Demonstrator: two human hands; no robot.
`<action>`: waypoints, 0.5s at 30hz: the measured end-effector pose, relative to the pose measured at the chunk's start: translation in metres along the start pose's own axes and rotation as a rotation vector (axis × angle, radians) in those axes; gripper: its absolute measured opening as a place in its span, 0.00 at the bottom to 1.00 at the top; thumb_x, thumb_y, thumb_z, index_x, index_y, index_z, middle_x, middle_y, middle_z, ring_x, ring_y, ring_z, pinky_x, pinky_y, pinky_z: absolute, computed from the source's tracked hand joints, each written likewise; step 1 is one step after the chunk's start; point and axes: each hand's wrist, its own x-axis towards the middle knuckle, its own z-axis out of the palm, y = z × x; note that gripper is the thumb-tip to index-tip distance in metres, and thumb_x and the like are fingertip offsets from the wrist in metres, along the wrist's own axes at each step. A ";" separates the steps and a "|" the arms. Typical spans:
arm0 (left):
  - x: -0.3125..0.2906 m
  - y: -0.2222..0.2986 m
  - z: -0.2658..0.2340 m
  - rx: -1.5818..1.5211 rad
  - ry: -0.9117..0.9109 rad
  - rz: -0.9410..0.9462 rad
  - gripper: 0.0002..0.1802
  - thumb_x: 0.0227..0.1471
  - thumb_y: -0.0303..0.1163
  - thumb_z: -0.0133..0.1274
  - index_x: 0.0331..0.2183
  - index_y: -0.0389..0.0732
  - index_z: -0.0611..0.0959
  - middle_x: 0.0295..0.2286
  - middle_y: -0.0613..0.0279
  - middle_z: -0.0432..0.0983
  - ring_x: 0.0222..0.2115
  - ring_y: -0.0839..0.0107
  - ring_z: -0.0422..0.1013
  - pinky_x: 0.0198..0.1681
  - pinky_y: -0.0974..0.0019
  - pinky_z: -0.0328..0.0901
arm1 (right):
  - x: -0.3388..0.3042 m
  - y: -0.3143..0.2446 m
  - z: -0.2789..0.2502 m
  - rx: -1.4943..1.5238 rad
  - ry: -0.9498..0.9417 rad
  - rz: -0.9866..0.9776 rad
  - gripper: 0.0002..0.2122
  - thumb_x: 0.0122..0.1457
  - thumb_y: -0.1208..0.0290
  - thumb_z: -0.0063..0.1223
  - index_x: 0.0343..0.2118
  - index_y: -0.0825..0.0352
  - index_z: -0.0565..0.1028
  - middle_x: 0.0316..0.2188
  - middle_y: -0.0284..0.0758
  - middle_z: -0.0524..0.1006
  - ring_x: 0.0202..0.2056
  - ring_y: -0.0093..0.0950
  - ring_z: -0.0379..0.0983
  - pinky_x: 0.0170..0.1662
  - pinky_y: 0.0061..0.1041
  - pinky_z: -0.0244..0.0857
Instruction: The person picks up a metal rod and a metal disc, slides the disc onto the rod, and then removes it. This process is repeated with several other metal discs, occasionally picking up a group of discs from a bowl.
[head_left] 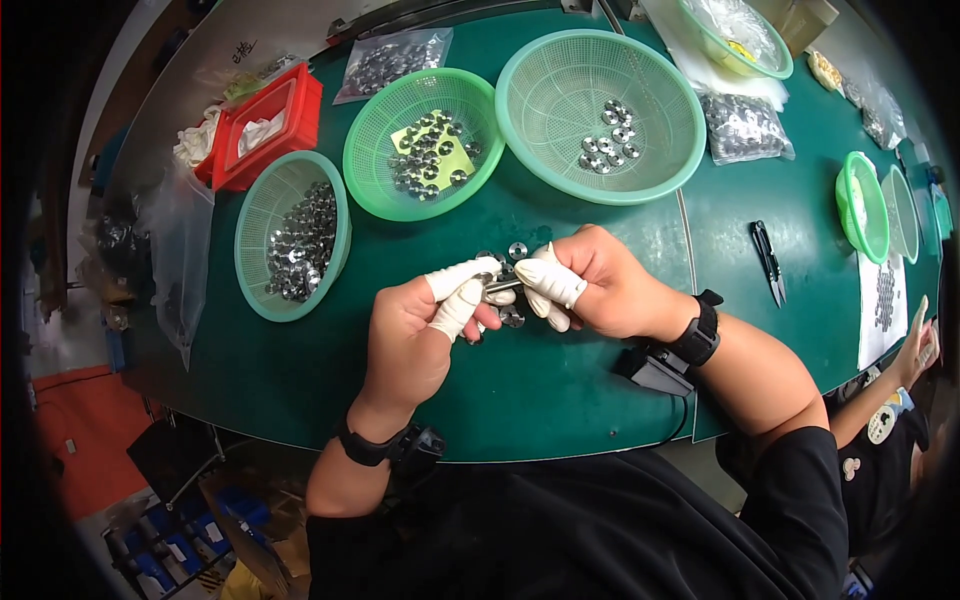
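Note:
My left hand (pixel 412 325), with white finger cots on thumb and fingertips, pinches a small metal part that its fingers mostly cover. My right hand (pixel 605 285), also in finger cots, grips a short shiny metal rod (pixel 504 286) that points toward the left fingers. The two hands meet over the green table, fingertips close together. Round metal parts with a centre hole lie around them: one washer-like part (pixel 517 250) just beyond the fingers, and another part (pixel 511 317) beneath them, partly hidden.
Beyond my hands are a green basket (pixel 360 185) with parts on yellow paper, a larger basket (pixel 520 160) with several parts, and at left a fuller basket (pixel 248 255). A red bin (pixel 225 165) stands behind. Small snips (pixel 768 262) lie right. A co-worker's hand (pixel 917 345) shows far right.

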 end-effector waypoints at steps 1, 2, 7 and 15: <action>0.001 -0.001 -0.001 -0.033 -0.043 -0.032 0.14 0.60 0.24 0.49 0.46 0.30 0.80 0.30 0.59 0.80 0.26 0.80 0.72 0.29 0.76 0.66 | 0.000 -0.001 0.001 -0.011 0.016 -0.014 0.17 0.68 0.64 0.47 0.23 0.68 0.76 0.14 0.26 0.72 0.17 0.12 0.62 0.21 0.17 0.55; 0.001 -0.001 0.000 -0.033 -0.044 -0.032 0.14 0.60 0.24 0.49 0.46 0.30 0.80 0.30 0.59 0.80 0.26 0.80 0.72 0.29 0.76 0.66 | 0.000 -0.001 0.001 -0.011 0.017 -0.014 0.17 0.68 0.64 0.47 0.23 0.68 0.76 0.14 0.26 0.72 0.17 0.12 0.62 0.21 0.17 0.55; 0.001 0.002 0.004 -0.110 -0.032 -0.065 0.16 0.62 0.27 0.46 0.47 0.30 0.80 0.30 0.60 0.80 0.26 0.80 0.70 0.30 0.76 0.65 | -0.001 -0.002 0.003 -0.076 0.081 -0.003 0.17 0.68 0.65 0.46 0.24 0.68 0.76 0.15 0.26 0.72 0.17 0.12 0.63 0.20 0.17 0.56; -0.007 0.000 0.015 0.127 0.035 0.067 0.17 0.62 0.26 0.45 0.50 0.29 0.77 0.30 0.61 0.80 0.26 0.79 0.71 0.30 0.75 0.66 | 0.001 0.003 0.006 -0.179 0.179 -0.056 0.20 0.68 0.63 0.45 0.18 0.67 0.72 0.14 0.26 0.72 0.15 0.13 0.63 0.18 0.17 0.55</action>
